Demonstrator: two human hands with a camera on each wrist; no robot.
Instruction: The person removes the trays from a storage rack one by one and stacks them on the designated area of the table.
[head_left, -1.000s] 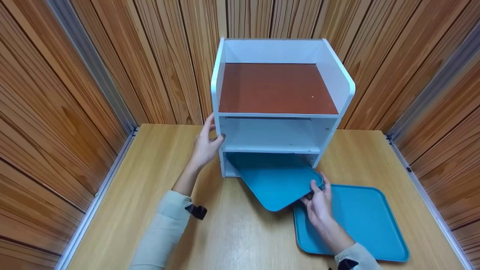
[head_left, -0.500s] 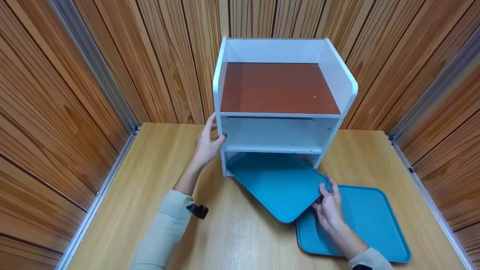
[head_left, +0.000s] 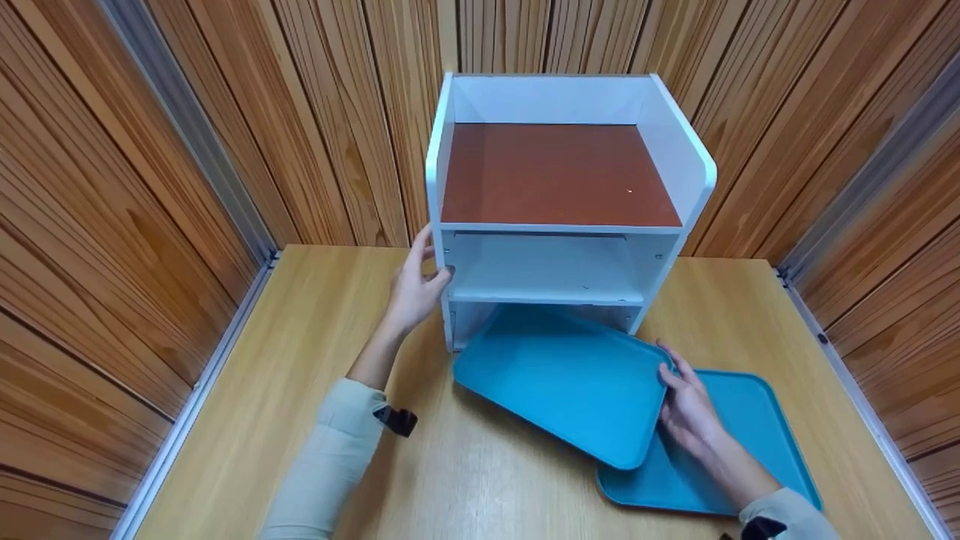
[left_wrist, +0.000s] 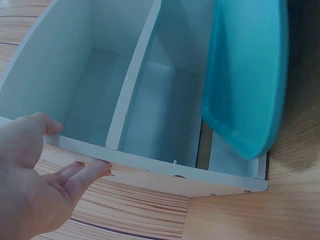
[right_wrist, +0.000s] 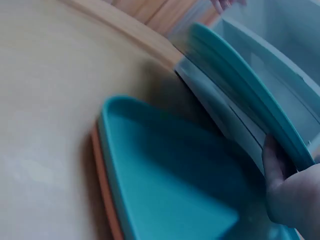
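Observation:
A small white shelf unit (head_left: pixel 547 227) with a brown top board stands upright against the back wall. My left hand (head_left: pixel 411 298) grips its left side panel, thumb over the front edge and fingers on the outer face. My right hand (head_left: pixel 691 411) pinches the right edge of a blue tray (head_left: pixel 566 386). That tray lies slanted, its back part inside the lowest compartment and its front sticking out. In the left wrist view, the tray (left_wrist: pixel 247 75) has a corner by the panel's lower end. A second blue tray (head_left: pixel 750 442) lies on the table, partly under my right hand and the held tray.
The wooden table (head_left: pixel 315 330) has metal rails (head_left: pixel 196 390) along its sides. Wood-plank walls (head_left: pixel 337 127) enclose it at back and sides. An orange edge (right_wrist: pixel 106 185) shows beneath the lower tray in the right wrist view.
My right hand has moved right and toward me, drawing the tray farther out of the lowest compartment and turning it. Its left corner is now outside. My left hand keeps its grip on the side panel.

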